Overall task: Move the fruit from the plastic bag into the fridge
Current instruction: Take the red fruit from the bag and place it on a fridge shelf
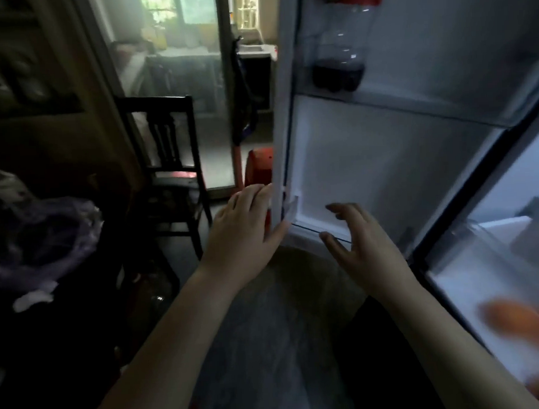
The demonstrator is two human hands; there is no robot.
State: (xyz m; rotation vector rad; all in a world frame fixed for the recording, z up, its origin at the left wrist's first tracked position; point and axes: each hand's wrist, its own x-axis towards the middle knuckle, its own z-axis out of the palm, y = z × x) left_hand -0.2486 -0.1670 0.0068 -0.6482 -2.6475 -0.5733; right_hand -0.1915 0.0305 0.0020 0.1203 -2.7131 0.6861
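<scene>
The fridge door stands swung out in front of me, its white inner side facing me. My left hand lies flat against the door's outer edge, fingers together. My right hand hovers by the lowest door shelf, fingers spread, holding nothing. Inside the fridge at the lower right, blurred orange fruit lies on a white shelf. A purple plastic bag sits crumpled on a dark surface at the far left.
A nearly empty cola bottle stands in the upper door shelf. A dark wooden chair stands left of the door, with a red object and a broom behind it. A kitchen counter lies beyond.
</scene>
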